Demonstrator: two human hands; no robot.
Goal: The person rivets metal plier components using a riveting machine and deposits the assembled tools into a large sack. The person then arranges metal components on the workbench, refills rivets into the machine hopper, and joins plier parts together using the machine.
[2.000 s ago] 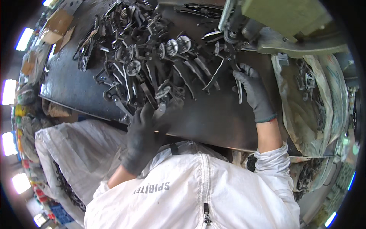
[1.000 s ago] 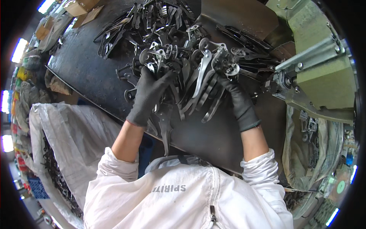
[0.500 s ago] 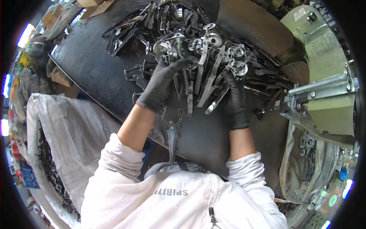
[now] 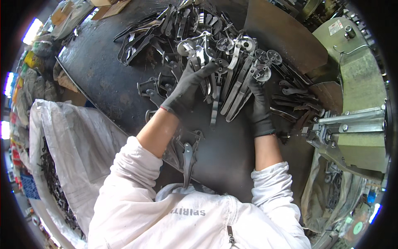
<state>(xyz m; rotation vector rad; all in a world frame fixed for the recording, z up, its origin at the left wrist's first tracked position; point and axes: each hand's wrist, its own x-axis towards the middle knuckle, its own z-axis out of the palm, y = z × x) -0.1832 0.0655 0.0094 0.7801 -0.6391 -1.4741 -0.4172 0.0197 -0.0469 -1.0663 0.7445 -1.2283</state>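
Both my hands wear dark gloves over a heap of grey metal lever parts [image 4: 232,79] with round disc ends, lying on a dark steel table [image 4: 103,83]. My left hand [image 4: 186,89] lies flat on the heap, fingers spread over several levers. My right hand [image 4: 259,106] presses against the right side of the same bundle, fingers curled around a few long levers [image 4: 242,93]. One loose lever [image 4: 187,159] lies near the table's front edge, close to my chest.
A white sack [image 4: 70,145] with dark metal parts stands at my left. A green machine [image 4: 356,108] with a steel bracket is at the right. More sacks hang below it at lower right [image 4: 331,195]. Cardboard lies at the far left corner [image 4: 107,6].
Both hands have moved from the table's near part up into the heap and gathered levers together. The view has tilted so the pile sits more central.
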